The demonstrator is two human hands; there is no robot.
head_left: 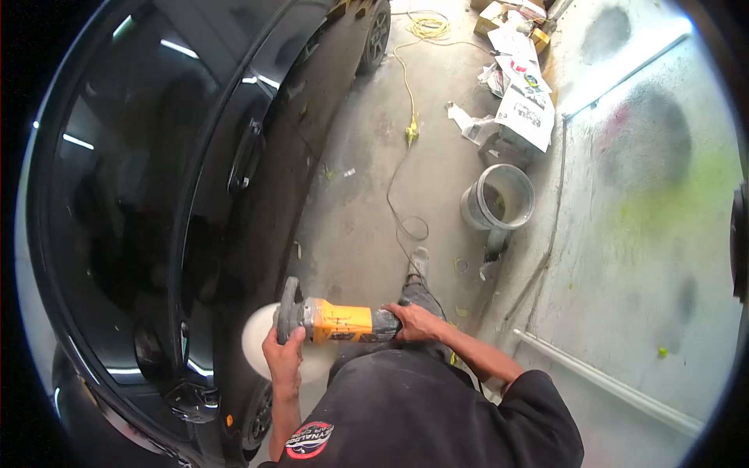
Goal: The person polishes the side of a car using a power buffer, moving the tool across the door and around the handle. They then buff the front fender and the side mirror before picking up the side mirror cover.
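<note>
A yellow and black car polisher (343,321) lies level across my body, its large white pad (259,340) at the left end. My left hand (282,355) is closed around the front handle by the pad. At the other end, my right hand (417,322) wraps the black rear grip. Close to the left of the pad stands a glossy black car (234,257), with its door handle (248,154) ahead of my hands. The pad's underside is hidden.
A grey power cord (394,183) runs along the floor to a yellow extension cord (407,86). To the right stand a bucket (473,204) and a pile of papers and boxes (523,109), beside a paint-marked wall (624,195). A white pipe (608,381) runs low along it.
</note>
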